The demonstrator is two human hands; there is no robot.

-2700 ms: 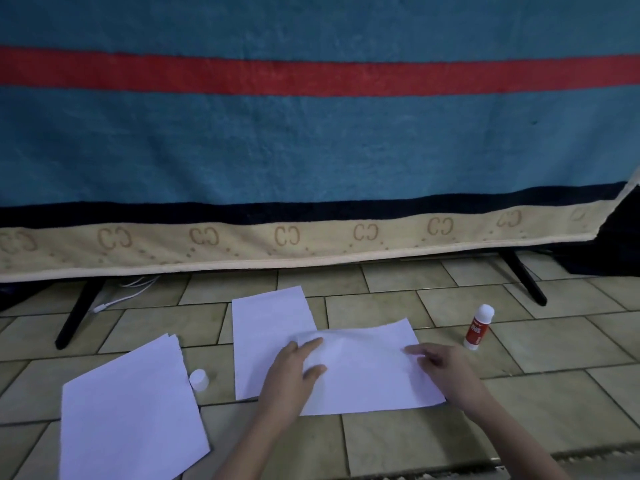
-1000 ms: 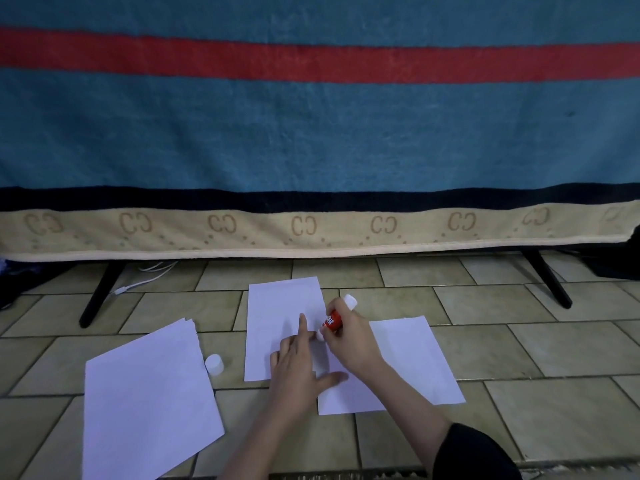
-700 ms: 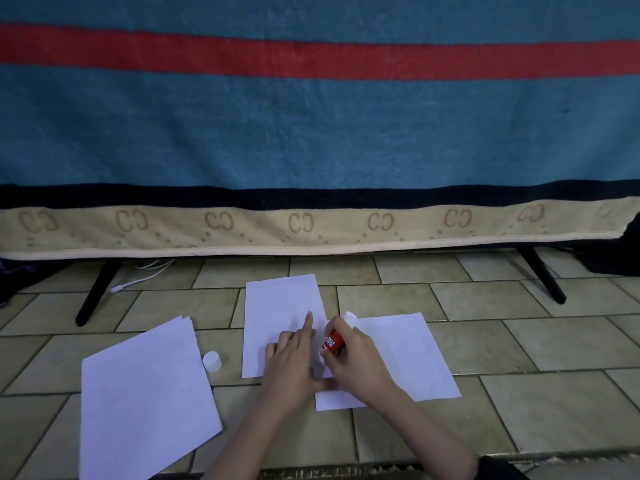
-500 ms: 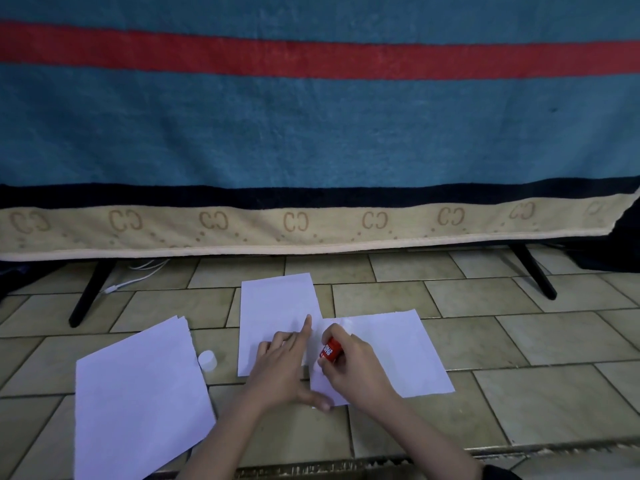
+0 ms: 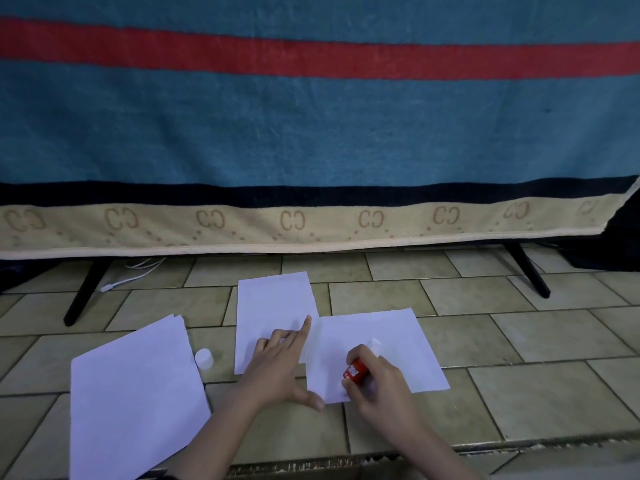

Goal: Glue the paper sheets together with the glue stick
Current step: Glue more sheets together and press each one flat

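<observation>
Glue stick [image 5: 356, 370]: red body with white lettering, gripped in the right hand, tilted, with its white end pointing up and away over the right sheet; whether the lower end touches the paper cannot be told.
Right hand [image 5: 379, 382]: fingers and thumb curled round the glue stick, above the near left part of the right sheet.
Left hand [image 5: 277, 367]: fingers straight, index finger [image 5: 304, 328] stretched out along the seam where the two sheets meet, the others bent slightly and resting on the upright sheet; thumb spread toward the near corner of the right sheet.
Right sheet [image 5: 391, 344]: white, lying wide-side across on the floor, its left edge overlapping or touching the upright sheet; which lies on top cannot be told.
Upright sheet [image 5: 273, 306]: white, lying lengthwise away from the person, just left of the right sheet.
Cap [image 5: 203, 358]: small, white, standing on the floor between the upright sheet and the stack.
Stack of paper [image 5: 135, 403]: several white sheets, turned at an angle, at the near left.
Floor [image 5: 519, 348]: beige tiles with dark joints.
Blanket [image 5: 311, 133]: blue with a red stripe, a dark band and a tan border, hanging behind the papers.
Black legs [image 5: 83, 292]: slanted, standing on the floor under the blanket at either side.
White cable [image 5: 135, 271]: lying on the tiles by the left leg.
</observation>
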